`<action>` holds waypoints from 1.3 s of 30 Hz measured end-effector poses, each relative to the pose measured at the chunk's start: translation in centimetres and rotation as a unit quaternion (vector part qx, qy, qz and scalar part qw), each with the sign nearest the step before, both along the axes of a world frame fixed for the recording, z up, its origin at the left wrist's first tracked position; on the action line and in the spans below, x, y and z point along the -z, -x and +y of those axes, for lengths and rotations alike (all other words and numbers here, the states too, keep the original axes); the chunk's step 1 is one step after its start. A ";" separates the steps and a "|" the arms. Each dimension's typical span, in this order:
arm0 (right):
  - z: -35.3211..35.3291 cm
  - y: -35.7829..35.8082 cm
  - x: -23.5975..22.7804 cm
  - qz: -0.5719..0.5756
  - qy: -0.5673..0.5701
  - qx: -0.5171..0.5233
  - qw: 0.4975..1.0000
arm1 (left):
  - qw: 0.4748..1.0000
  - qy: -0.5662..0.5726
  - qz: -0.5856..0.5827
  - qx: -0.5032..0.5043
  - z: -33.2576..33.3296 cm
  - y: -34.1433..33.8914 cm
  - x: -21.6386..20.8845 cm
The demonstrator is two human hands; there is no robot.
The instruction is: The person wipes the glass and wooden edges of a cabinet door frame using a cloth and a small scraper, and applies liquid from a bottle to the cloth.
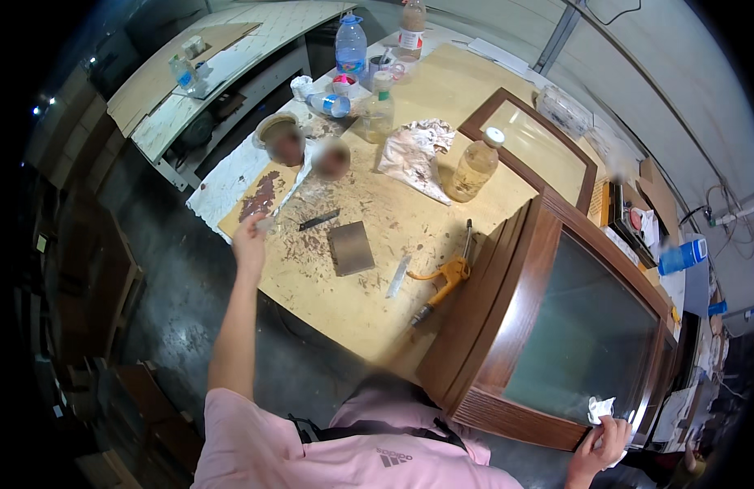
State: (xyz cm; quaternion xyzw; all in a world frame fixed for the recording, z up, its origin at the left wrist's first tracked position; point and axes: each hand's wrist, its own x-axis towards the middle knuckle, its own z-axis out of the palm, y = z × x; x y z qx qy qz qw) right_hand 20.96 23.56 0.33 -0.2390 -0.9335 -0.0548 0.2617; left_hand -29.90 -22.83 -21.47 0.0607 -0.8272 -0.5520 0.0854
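My left hand point(248, 248) is closed at the table's left edge. A small pale translucent piece point(266, 224) shows at its fingertips, its kind unclear. Just beyond lies a board with dark brown paste point(263, 194) smeared over it. My right hand point(608, 444) pinches a crumpled white tissue point(600, 409) at the near right corner of a brown wooden cabinet point(507, 346) with a glass front point(585, 326). To the right of my left hand lie a black-handled knife point(320, 219) and a square brown block point(351, 248).
An orange spray gun point(450, 273) and a clear strip point(398, 277) lie beside the cabinet. Behind them are a stained cloth point(418, 159), a lidded jar point(475, 167) and a glazed wooden frame point(548, 147). Several bottles, including a blue-capped one point(351, 47), stand at the far end.
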 end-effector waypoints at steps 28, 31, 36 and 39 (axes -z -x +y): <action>0.1 -1.9 0.8 -0.005 -0.008 0.047 0.999 | 0.918 0.393 0.040 0.033 -2.1 9.6 1.2; -0.8 1.1 0.0 0.018 -0.015 0.042 0.999 | 0.999 0.006 -0.023 0.022 -7.8 13.1 6.9; -0.3 1.6 -0.6 0.007 -0.027 0.038 0.999 | 0.964 -0.238 -0.040 0.107 2.0 7.5 -4.3; -0.4 2.0 -0.5 0.010 -0.015 0.039 0.999 | 0.912 -0.311 -0.023 0.267 8.0 1.5 -11.0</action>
